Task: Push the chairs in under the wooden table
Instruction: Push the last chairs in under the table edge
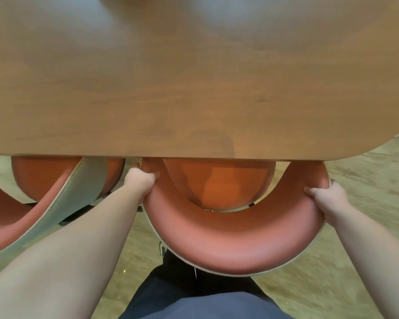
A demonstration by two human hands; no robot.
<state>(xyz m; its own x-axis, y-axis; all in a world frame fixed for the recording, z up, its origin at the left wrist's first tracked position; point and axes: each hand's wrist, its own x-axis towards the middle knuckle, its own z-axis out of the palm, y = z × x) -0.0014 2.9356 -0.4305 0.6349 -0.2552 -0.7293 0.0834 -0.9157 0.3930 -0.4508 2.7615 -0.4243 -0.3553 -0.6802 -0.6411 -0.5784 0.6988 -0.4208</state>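
The curved backrest [235,240] of the near chair is held at both ends. The left hand [141,180] is closed on the backrest's left end, its fingers [153,174] curled over the top edge onto the inner face, so the grip there is narrow and holds the padded rim. The right hand [325,201] is wrapped round the right end in the same way, the thumb laid on the inner face and the other fingers hidden behind the outer face. Both forearms are stretched forward from the bottom corners of the view, the left one nearly straight, the right one angled inward.

The near chair's orange seat [219,183] is seen inside the arc of the backrest, its far part tucked under the edge of the wooden table [194,77]; the backrest itself stands outside the table edge, near the table's rounded right corner. A second chair [62,192] of the same make stands just beside it on the left, its seat also partly under the table and its pale outer back turned toward the left forearm. A dark trouser leg [194,300] and a shoe tip are seen below the backrest, on a pale carpeted floor [355,249].
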